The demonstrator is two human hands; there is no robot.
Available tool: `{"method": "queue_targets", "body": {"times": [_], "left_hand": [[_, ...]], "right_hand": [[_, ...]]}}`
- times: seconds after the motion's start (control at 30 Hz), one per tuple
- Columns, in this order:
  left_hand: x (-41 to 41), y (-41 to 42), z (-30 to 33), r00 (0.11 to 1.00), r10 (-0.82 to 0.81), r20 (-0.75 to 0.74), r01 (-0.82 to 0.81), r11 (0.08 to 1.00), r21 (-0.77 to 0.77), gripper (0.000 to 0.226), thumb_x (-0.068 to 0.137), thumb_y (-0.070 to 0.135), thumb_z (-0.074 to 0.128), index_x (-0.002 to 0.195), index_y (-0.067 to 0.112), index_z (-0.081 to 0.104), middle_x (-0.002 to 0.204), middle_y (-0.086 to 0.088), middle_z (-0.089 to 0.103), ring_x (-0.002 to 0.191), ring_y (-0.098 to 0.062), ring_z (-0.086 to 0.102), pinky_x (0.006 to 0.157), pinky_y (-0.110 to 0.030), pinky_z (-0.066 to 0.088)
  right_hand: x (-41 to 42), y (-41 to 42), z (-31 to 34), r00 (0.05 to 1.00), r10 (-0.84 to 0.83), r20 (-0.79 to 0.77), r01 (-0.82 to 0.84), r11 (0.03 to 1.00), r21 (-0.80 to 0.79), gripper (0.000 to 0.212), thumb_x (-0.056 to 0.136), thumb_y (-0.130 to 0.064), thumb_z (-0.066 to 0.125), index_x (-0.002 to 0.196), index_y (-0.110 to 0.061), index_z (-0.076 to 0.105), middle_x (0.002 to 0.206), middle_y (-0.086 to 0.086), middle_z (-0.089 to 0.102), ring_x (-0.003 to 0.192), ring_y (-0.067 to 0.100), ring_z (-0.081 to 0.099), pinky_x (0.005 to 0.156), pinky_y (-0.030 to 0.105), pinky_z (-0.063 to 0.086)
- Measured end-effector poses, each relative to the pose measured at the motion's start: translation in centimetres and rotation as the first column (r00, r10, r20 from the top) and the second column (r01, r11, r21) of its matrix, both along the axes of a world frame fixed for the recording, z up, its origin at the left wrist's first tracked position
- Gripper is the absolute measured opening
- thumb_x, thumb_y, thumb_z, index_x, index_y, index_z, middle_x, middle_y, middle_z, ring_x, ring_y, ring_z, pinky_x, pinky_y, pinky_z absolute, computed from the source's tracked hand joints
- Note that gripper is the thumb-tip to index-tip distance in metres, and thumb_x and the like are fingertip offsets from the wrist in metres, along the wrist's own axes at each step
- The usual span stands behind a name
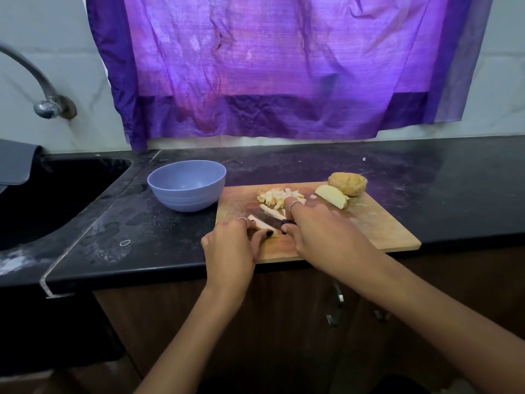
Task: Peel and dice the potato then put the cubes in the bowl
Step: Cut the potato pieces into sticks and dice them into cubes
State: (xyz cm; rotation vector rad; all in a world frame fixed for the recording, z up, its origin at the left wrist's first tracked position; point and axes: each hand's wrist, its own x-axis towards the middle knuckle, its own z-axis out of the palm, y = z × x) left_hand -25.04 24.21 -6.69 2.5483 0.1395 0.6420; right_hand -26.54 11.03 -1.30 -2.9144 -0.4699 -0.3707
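On the wooden cutting board point(380, 223) my left hand point(230, 248) pinches a pale potato slice point(255, 223) near the board's left edge. My right hand point(324, 234) grips a dark-handled knife point(270, 218), forefinger stretched along its back, and the blade lies across the slice. A loose potato strip point(271, 210) lies just behind the blade. Farther back sits a pile of potato cubes point(274, 196). A potato wedge point(331, 196) and a larger potato piece point(348, 183) lie at the board's far right. The blue bowl point(186, 184) stands left of the board and looks empty.
The black counter point(426, 172) runs left into a dark sink point(56, 194) with a metal tap point(42, 89) above it. A purple cloth point(270, 66) hangs on the wall behind. Wooden cabinet doors point(284, 322) lie below the counter edge.
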Motion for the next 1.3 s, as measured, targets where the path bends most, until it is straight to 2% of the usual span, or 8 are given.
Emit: {"method": "queue_targets", "body": {"times": [0.17, 0.33, 0.57, 0.83, 1.0, 1.1, 1.17, 1.3], "left_hand": [[0.0, 0.1, 0.1, 1.000, -0.002, -0.023, 0.002, 1.000, 0.023, 0.033, 0.092, 0.047, 0.056, 0.109, 0.022, 0.068, 0.097, 0.000, 0.067, 0.100, -0.019, 0.056, 0.089, -0.037, 0.043], [0.0, 0.1, 0.1, 1.000, -0.003, -0.017, 0.003, 0.999, 0.054, 0.032, 0.092, 0.048, 0.055, 0.106, 0.023, 0.070, 0.094, -0.001, 0.068, 0.096, -0.019, 0.058, 0.086, -0.037, 0.045], [-0.2, 0.1, 0.2, 1.000, -0.012, -0.024, 0.014, 0.996, 0.091, 0.032, 0.094, 0.048, 0.052, 0.111, 0.026, 0.068, 0.096, 0.002, 0.067, 0.097, -0.017, 0.057, 0.090, -0.035, 0.039], [-0.2, 0.3, 0.3, 0.999, -0.013, -0.036, 0.016, 0.997, 0.080, 0.030, 0.095, 0.047, 0.051, 0.109, 0.027, 0.068, 0.098, 0.003, 0.066, 0.098, -0.015, 0.055, 0.091, -0.034, 0.036], [-0.1, 0.3, 0.6, 0.998, -0.028, -0.049, 0.032, 0.995, 0.093, 0.030, 0.094, 0.047, 0.052, 0.111, 0.028, 0.068, 0.101, 0.004, 0.067, 0.101, -0.016, 0.056, 0.091, -0.034, 0.036], [-0.2, 0.3, 0.7, 0.998, -0.038, -0.044, 0.042, 0.993, 0.113, 0.029, 0.095, 0.047, 0.051, 0.108, 0.027, 0.068, 0.096, 0.004, 0.066, 0.094, -0.015, 0.056, 0.089, -0.034, 0.036], [-0.3, 0.3, 0.7, 0.998, -0.027, -0.049, 0.034, 0.989, 0.146, 0.029, 0.095, 0.046, 0.050, 0.106, 0.027, 0.068, 0.091, 0.005, 0.063, 0.086, -0.013, 0.052, 0.087, -0.033, 0.035], [-0.3, 0.0, 1.1, 0.995, 0.015, -0.094, 0.012, 0.960, 0.280, 0.028, 0.098, 0.044, 0.045, 0.100, 0.026, 0.065, 0.089, 0.007, 0.057, 0.084, -0.014, 0.051, 0.092, -0.034, 0.032]], "right_hand": [[-0.2, 0.2, 0.4, 0.999, 0.006, -0.050, -0.007, 0.999, -0.032, 0.026, 0.100, -0.034, 0.043, 0.124, -0.024, 0.043, 0.118, 0.006, 0.056, 0.100, 0.023, 0.058, 0.070, 0.032, 0.041], [0.0, 0.4, 0.8, 0.992, -0.035, -0.122, 0.023, 0.996, -0.092, 0.034, 0.102, -0.035, 0.037, 0.132, -0.019, 0.043, 0.125, 0.011, 0.053, 0.107, 0.026, 0.056, 0.078, 0.036, 0.044], [1.6, 0.6, 1.3, 0.964, -0.070, -0.255, 0.022, 0.982, -0.188, 0.031, 0.103, -0.032, 0.034, 0.113, -0.016, 0.058, 0.092, 0.004, 0.042, 0.073, 0.016, 0.044, 0.074, 0.032, 0.040], [3.0, 1.6, 1.4, 0.952, -0.024, -0.304, -0.075, 0.948, -0.311, 0.033, 0.101, -0.019, 0.037, 0.129, -0.018, 0.053, 0.072, -0.001, 0.041, 0.061, 0.010, 0.042, 0.060, 0.026, 0.038], [2.9, 1.4, 2.4, 0.934, -0.020, -0.356, -0.086, 0.956, -0.280, 0.019, 0.104, -0.022, 0.035, 0.093, -0.016, 0.049, 0.069, 0.000, 0.044, 0.058, 0.009, 0.042, 0.049, 0.020, 0.033], [3.5, 1.8, 2.9, 0.930, -0.007, -0.368, -0.115, 0.945, -0.308, 0.029, 0.103, -0.017, 0.032, 0.121, -0.010, 0.053, 0.069, 0.000, 0.040, 0.055, 0.010, 0.040, 0.033, 0.018, 0.034], [3.9, 2.2, 2.5, 0.932, 0.000, -0.363, -0.125, 0.938, -0.322, 0.037, 0.102, -0.016, 0.032, 0.135, -0.012, 0.049, 0.070, -0.001, 0.038, 0.057, 0.010, 0.039, 0.037, 0.021, 0.033], [3.9, 2.5, 1.7, 0.939, -0.007, -0.344, -0.114, 0.938, -0.329, 0.030, 0.102, -0.017, 0.038, 0.126, -0.011, 0.054, 0.070, 0.000, 0.037, 0.059, 0.010, 0.038, 0.047, 0.022, 0.027]]}}
